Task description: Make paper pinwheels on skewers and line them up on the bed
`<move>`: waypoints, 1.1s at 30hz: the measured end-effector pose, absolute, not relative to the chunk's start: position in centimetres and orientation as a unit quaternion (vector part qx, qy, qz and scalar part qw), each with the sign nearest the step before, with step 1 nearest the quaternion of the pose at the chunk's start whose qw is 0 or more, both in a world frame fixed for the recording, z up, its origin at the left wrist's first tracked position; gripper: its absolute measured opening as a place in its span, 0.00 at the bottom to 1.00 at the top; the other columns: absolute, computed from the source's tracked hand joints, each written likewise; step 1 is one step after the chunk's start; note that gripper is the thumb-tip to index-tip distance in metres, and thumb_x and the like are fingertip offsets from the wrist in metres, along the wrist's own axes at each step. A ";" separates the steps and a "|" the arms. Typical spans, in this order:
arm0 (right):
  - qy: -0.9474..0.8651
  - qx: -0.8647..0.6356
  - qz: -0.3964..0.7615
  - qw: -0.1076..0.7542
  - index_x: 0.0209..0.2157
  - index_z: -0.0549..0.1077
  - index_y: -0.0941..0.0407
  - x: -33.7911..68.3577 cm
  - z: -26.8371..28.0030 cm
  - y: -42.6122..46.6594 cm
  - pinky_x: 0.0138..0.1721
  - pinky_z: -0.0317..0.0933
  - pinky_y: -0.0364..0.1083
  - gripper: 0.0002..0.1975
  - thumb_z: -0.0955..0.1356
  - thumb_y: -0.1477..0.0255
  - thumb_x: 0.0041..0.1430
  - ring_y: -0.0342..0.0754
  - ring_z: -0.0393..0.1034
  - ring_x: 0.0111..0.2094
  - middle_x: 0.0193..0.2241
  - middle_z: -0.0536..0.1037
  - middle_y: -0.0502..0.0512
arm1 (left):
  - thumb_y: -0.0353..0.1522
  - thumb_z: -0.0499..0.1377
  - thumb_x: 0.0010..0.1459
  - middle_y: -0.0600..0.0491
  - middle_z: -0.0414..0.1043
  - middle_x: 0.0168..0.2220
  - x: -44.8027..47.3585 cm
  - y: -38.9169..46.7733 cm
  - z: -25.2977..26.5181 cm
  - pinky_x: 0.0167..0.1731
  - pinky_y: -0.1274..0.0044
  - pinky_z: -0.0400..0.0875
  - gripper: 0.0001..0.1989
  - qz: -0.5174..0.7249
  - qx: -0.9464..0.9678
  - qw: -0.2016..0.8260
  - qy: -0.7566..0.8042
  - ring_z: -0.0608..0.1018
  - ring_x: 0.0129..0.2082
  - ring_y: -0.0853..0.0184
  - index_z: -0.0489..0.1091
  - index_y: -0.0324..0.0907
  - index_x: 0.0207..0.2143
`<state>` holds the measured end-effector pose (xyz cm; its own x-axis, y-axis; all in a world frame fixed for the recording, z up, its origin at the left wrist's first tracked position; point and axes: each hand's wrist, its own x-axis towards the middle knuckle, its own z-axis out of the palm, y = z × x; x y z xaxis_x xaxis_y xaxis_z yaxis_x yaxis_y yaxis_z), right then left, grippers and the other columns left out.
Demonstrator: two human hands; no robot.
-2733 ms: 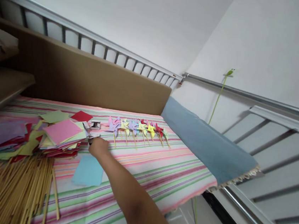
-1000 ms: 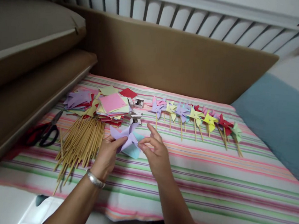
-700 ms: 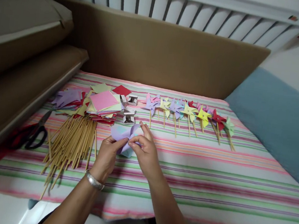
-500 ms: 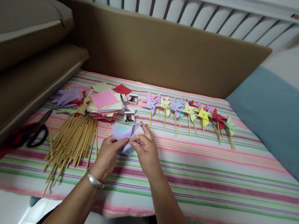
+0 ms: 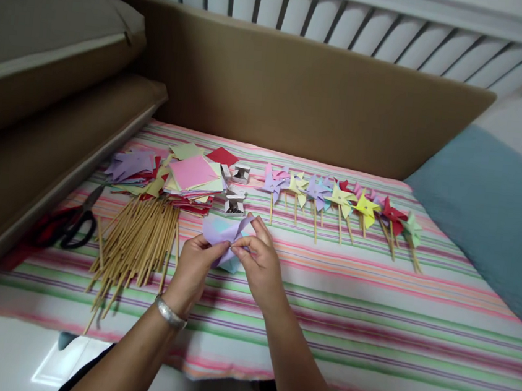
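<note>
Both hands have closed in since a second ago: right hand [image 5: 260, 267] was out at the sheet's edge, and its fingertips now meet left hand [image 5: 193, 269] at the middle. My view has also swung a little.

Around them on the striped cloth [image 5: 391, 333]: bundle of thin sticks [image 5: 137, 241] left of the left hand, black-handled scissors [image 5: 85, 220] beyond it, partly over something red. Behind the sticks, a paper stack [image 5: 194, 173], pink on top, with loose lilac and red sheets beside it. Two small white boxes [image 5: 234, 204] sit just past the hands, closest thing in the way on the far side. Finished pinwheels [image 5: 342, 198] lie in a row to the right, well clear. Tan board [image 5: 299, 94] walls off the back.

Lilac paper [image 5: 215, 231] is in both hands, near the front of the cloth. Blades curl in toward the centre, one standing up by the right fingers. Left thumb clamps it from above; right thumb and index pinch at the centre, other fingers raised.

Light blue paper [image 5: 231, 266] shows below and through a gap; can't tell if it's held or just lying there. Fingertips hide the centre, so I can't see any pin. Left fingers are under the sheet. Dark bits in the near box are too small to read. Forearms run off the bottom edge.
</note>
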<state>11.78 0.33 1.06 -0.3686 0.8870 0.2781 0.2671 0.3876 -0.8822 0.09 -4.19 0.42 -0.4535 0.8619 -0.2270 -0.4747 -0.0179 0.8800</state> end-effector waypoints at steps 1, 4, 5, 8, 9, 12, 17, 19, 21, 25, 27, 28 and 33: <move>-0.729 -0.398 0.390 0.398 0.28 0.75 0.54 11.8 1.1 0.3 0.60 0.42 0.55 0.04 0.67 0.71 0.52 0.52 0.46 0.62 0.59 0.61 0.56 | 0.31 0.66 0.40 0.53 0.78 0.27 0.0 -4.2 0.4 0.29 0.78 0.66 0.09 0.686 0.195 0.486 0.505 0.75 0.27 0.68 0.77 0.40 0.29; -0.725 -0.404 0.398 0.391 0.28 0.75 0.54 11.7 1.0 0.3 0.60 0.41 0.55 0.04 0.67 0.71 0.51 0.52 0.47 0.62 0.58 0.61 0.56 | 0.30 0.66 0.39 0.53 0.77 0.26 -0.1 -4.3 0.4 0.29 0.78 0.66 0.09 0.682 0.202 0.485 0.509 0.75 0.27 0.68 0.77 0.40 0.28; -0.722 -0.405 0.403 0.390 0.28 0.75 0.54 11.7 1.0 0.3 0.60 0.41 0.55 0.04 0.67 0.70 0.51 0.52 0.47 0.62 0.58 0.62 0.56 | 0.30 0.67 0.39 0.53 0.77 0.26 -0.2 -4.3 0.4 0.29 0.78 0.66 0.09 0.681 0.204 0.484 0.510 0.75 0.27 0.68 0.77 0.40 0.28; -0.707 -0.411 0.426 0.388 0.27 0.75 0.54 11.7 1.1 0.3 0.59 0.43 0.54 0.04 0.67 0.70 0.51 0.52 0.49 0.61 0.57 0.64 0.56 | 0.31 0.67 0.39 0.53 0.77 0.26 -0.2 -4.3 0.3 0.29 0.78 0.65 0.09 0.678 0.209 0.484 0.512 0.75 0.27 0.68 0.77 0.40 0.29; -0.698 -0.415 0.435 0.388 0.27 0.74 0.54 11.7 1.2 0.3 0.59 0.44 0.54 0.04 0.67 0.70 0.50 0.52 0.50 0.61 0.56 0.64 0.57 | 0.31 0.67 0.39 0.53 0.77 0.26 -0.2 -4.3 0.3 0.29 0.78 0.65 0.09 0.678 0.208 0.485 0.512 0.75 0.27 0.68 0.77 0.40 0.28; -0.673 -0.427 0.464 0.387 0.26 0.74 0.55 11.6 1.4 0.3 0.57 0.47 0.52 0.04 0.67 0.71 0.48 0.52 0.56 0.58 0.52 0.69 0.58 | 0.31 0.67 0.39 0.53 0.77 0.26 0.0 -4.4 0.3 0.28 0.79 0.65 0.09 0.678 0.200 0.489 0.511 0.74 0.25 0.69 0.77 0.40 0.28; -0.646 -0.419 0.497 0.400 0.24 0.73 0.55 11.4 1.5 0.4 0.51 0.54 0.51 0.03 0.68 0.71 0.46 0.52 0.64 0.49 0.42 0.73 0.56 | 0.31 0.67 0.39 0.54 0.77 0.25 0.3 -4.4 0.5 0.28 0.80 0.65 0.08 0.681 0.195 0.491 0.508 0.74 0.25 0.71 0.77 0.40 0.27; -0.636 -0.403 0.518 0.407 0.24 0.73 0.55 11.5 1.3 0.5 0.48 0.57 0.49 0.03 0.68 0.70 0.46 0.51 0.66 0.45 0.38 0.73 0.55 | 0.31 0.67 0.40 0.54 0.77 0.26 0.3 -4.4 0.6 0.29 0.80 0.65 0.08 0.679 0.195 0.496 0.504 0.74 0.25 0.71 0.77 0.40 0.27; -0.620 -0.393 0.543 0.408 0.24 0.72 0.56 11.5 1.2 0.5 0.42 0.59 0.48 0.04 0.68 0.70 0.46 0.50 0.67 0.39 0.34 0.73 0.54 | 0.32 0.67 0.41 0.54 0.77 0.27 0.2 -4.5 0.8 0.30 0.80 0.65 0.08 0.676 0.199 0.508 0.496 0.74 0.26 0.71 0.77 0.41 0.28; -0.569 -0.388 0.599 0.410 0.24 0.71 0.56 11.6 1.1 0.4 0.33 0.57 0.44 0.05 0.69 0.69 0.45 0.45 0.64 0.29 0.25 0.71 0.49 | 0.32 0.68 0.39 0.54 0.77 0.28 -0.1 -4.8 1.0 0.32 0.79 0.66 0.10 0.658 0.217 0.535 0.483 0.75 0.27 0.71 0.77 0.41 0.29; -0.548 -0.386 0.619 0.410 0.24 0.71 0.56 11.5 1.2 0.3 0.31 0.56 0.43 0.05 0.70 0.70 0.44 0.43 0.62 0.27 0.23 0.70 0.48 | 0.31 0.68 0.39 0.54 0.77 0.27 -0.2 -4.9 1.0 0.31 0.79 0.66 0.10 0.653 0.223 0.541 0.481 0.75 0.27 0.71 0.77 0.41 0.28; -0.541 -0.386 0.625 0.409 0.24 0.71 0.57 11.5 1.3 0.3 0.31 0.55 0.43 0.05 0.70 0.70 0.44 0.43 0.62 0.27 0.23 0.70 0.48 | 0.31 0.68 0.39 0.55 0.77 0.26 -0.2 -4.9 1.0 0.31 0.80 0.66 0.10 0.653 0.224 0.542 0.479 0.74 0.26 0.71 0.77 0.41 0.28; -0.532 -0.391 0.633 0.404 0.23 0.72 0.57 11.4 1.4 0.2 0.30 0.54 0.42 0.05 0.71 0.70 0.43 0.42 0.61 0.26 0.22 0.70 0.48 | 0.30 0.68 0.39 0.54 0.78 0.27 -0.4 -4.9 1.0 0.31 0.81 0.66 0.10 0.656 0.208 0.555 0.467 0.75 0.27 0.72 0.77 0.40 0.28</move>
